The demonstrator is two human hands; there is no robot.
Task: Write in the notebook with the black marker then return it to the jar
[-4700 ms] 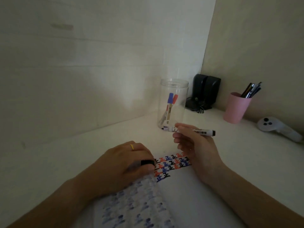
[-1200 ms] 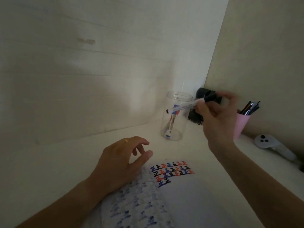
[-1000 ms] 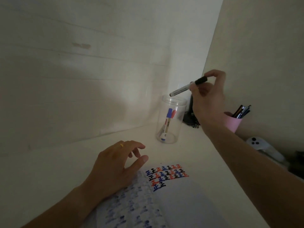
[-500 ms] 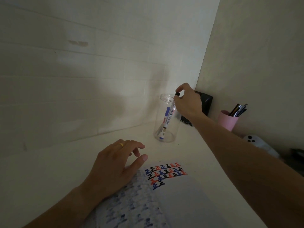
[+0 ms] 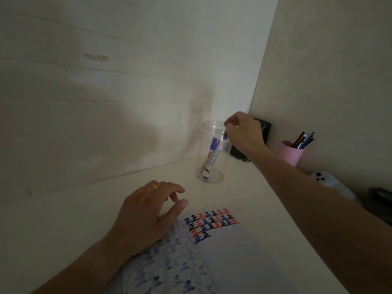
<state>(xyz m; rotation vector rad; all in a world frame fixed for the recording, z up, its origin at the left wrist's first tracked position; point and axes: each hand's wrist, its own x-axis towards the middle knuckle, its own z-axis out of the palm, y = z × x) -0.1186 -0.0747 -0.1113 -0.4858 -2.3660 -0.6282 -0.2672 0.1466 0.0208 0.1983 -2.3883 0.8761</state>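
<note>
Head camera looked down on a pale tabletop (image 5: 63, 219) in a dim corner. At the left, the left hand (image 5: 146, 215) lay flat and open on the edge of the notebook (image 5: 222, 257), holding nothing; the page carried rows of black, red and blue marks. Further right stood the clear jar (image 5: 212, 153), with the black marker (image 5: 216, 154) already slanting down inside it beside a blue marker (image 5: 213, 143). The right hand (image 5: 244, 132) hovered at the rim, its grip pinched near the marker's top; whether it was touching could not be told. The return step seemed nearly done: the next move called for lifting clear without tipping the jar. Rightward, a black box (image 5: 263, 128), a pink cup (image 5: 290, 152) of pens and a white controller (image 5: 331, 185) stood apart, blocking nothing.
</note>
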